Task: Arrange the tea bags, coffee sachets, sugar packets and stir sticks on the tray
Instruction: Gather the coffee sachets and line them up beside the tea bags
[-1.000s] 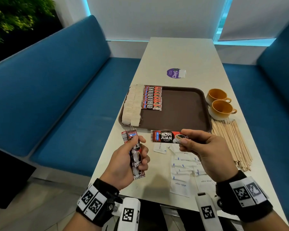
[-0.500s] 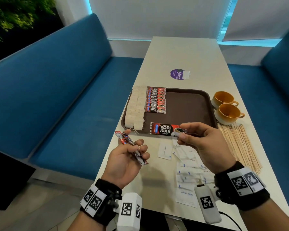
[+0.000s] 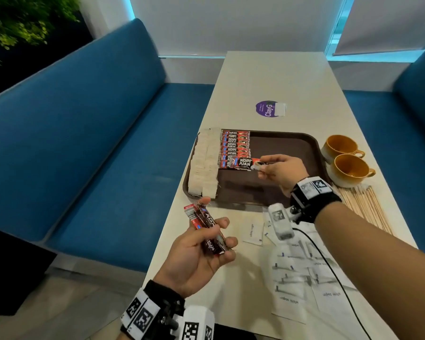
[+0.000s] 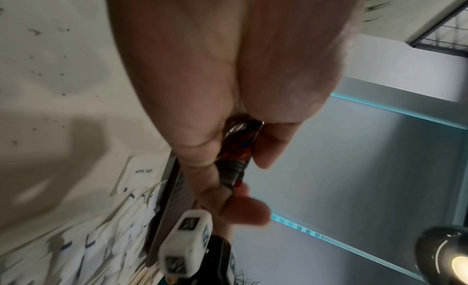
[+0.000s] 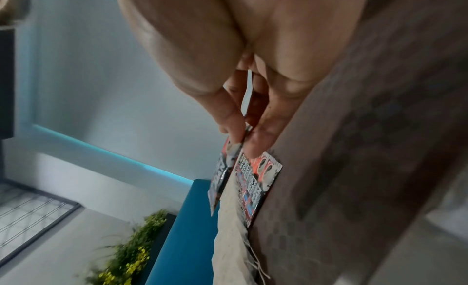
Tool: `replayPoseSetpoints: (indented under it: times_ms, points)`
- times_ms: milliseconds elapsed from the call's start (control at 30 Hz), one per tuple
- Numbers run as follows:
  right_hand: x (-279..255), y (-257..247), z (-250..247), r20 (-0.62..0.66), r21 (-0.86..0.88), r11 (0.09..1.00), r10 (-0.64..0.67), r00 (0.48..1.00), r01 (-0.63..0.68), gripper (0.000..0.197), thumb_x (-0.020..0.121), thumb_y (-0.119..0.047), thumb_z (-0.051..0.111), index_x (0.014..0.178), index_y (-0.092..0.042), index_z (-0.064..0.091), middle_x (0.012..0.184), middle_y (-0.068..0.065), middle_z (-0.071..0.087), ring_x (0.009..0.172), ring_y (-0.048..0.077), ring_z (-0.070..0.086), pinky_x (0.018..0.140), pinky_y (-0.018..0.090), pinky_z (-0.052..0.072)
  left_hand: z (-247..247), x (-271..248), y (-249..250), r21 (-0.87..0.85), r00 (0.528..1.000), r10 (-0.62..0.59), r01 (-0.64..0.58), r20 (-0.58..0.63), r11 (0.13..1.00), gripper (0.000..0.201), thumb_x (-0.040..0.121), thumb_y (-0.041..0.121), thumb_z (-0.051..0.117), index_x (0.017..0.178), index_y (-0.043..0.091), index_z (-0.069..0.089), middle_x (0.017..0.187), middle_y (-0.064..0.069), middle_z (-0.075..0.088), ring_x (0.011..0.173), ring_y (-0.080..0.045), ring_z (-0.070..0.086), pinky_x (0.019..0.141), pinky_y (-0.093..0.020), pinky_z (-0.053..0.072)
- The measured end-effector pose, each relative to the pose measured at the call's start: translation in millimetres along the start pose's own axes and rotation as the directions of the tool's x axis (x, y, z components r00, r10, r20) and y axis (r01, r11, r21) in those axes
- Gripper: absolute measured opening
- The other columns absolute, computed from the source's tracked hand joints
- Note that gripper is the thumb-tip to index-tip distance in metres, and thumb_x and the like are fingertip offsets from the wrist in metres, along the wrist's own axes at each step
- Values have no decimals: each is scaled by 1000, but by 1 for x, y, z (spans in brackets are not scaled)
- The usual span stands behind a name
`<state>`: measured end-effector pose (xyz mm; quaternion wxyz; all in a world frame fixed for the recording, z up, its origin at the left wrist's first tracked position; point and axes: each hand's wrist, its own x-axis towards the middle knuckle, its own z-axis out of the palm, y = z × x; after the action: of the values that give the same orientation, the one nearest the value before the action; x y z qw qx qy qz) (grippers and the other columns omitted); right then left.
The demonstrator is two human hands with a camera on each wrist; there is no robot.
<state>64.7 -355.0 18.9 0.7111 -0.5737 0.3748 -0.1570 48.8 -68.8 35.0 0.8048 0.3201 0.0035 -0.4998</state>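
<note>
Right hand (image 3: 277, 169) pinches 1 coffee sachet (image 3: 241, 163), long axis 9-to-3, over the sachet column's (image 3: 234, 146) 6 o'clock end; left hand (image 3: 201, 251) grips spare sachets (image 3: 207, 229).

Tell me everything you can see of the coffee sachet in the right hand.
The coffee sachet is a slim, glossy foil stick, red and black with white "KOPI JUAN" lettering, blue near one end and a cup picture near the other. The right hand pinches its cup end between thumb and fingers. It lies roughly level above the brown tray, at the near end of the row of sachets, beside the tea bags. Contact with the row is unclear.
</note>
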Motion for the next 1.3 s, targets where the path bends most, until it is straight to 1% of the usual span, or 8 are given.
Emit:
replayPoseSetpoints:
  times_ms: [100, 233, 333, 633, 867, 1000, 1167, 1300]
  points:
    - [24, 5, 13, -2, -115, 992, 44, 999, -43, 20, 86, 10, 72, 84, -10, 73, 94, 17, 74, 75, 22, 70, 70, 32, 63, -8, 6, 0, 28, 1000, 28, -28, 14, 999, 60, 88, -7, 44, 129, 33, 60, 96, -13, 55, 74, -28, 52, 65, -40, 53]
    - [43, 13, 22, -26, -323, 944, 59, 998, -64, 18, 79, 2, 82, 82, -15, 78, 88, 13, 77, 76, 21, 69, 73, 35, 61, -11, 6, 3, 151, 999, 7, -12, 35, 988, 71, 87, -14, 38, 135, 35, 58, 94, -16, 56, 83, -31, 60, 80, -57, 55]
    - [49, 15, 27, -20, -419, 906, 52, 998, -55, 18, 79, 1, 83, 81, -15, 78, 82, 14, 74, 71, 23, 65, 78, 44, 62, -12, 5, 4, 195, 999, -7, -1, 38, 981, 76, 89, -17, 34, 136, 38, 58, 99, -18, 57, 85, -33, 62, 79, -58, 55]
    - [59, 12, 41, -43, -653, 758, -42, 998, 3, 25, 69, -16, 95, 79, -25, 73, 88, 2, 76, 76, 21, 73, 78, 41, 64, -17, 5, 6, 195, 1000, -24, 21, 13, 980, 73, 90, -17, 34, 135, 34, 61, 101, -19, 56, 85, -34, 62, 80, -57, 55]
    - [60, 8, 44, -37, -729, 684, -23, 999, -11, 27, 69, -16, 95, 82, -22, 72, 91, 3, 75, 77, 21, 74, 76, 40, 65, -19, 6, 5, 192, 1000, -22, 22, -3, 981, 73, 89, -16, 36, 136, 34, 60, 101, -19, 57, 84, -34, 62, 81, -57, 54]
    - [58, 7, 44, -49, -720, 694, -4, 999, -32, 25, 72, -11, 93, 84, -19, 72, 86, 4, 74, 70, 21, 73, 61, 30, 62, -21, 5, 5, 182, 1000, -27, 27, -5, 983, 72, 90, -16, 36, 136, 34, 59, 101, -19, 57, 84, -34, 62, 80, -57, 54]
    - [58, 7, 43, -59, -711, 702, 1, 998, -43, 24, 74, -9, 91, 81, -19, 71, 85, 4, 73, 64, 20, 71, 54, 27, 58, -22, 3, 4, 182, 999, -29, 32, -16, 983, 71, 90, -15, 36, 137, 34, 59, 100, -19, 57, 84, -34, 62, 79, -56, 55]
    - [59, 9, 39, -60, -687, 725, 4, 998, -44, 25, 72, -4, 88, 83, -19, 71, 89, 9, 76, 74, 26, 76, 70, 41, 65, -21, 2, 5, 177, 1000, -27, 29, -15, 984, 70, 91, -14, 37, 136, 34, 59, 100, -19, 57, 84, -34, 62, 79, -56, 55]
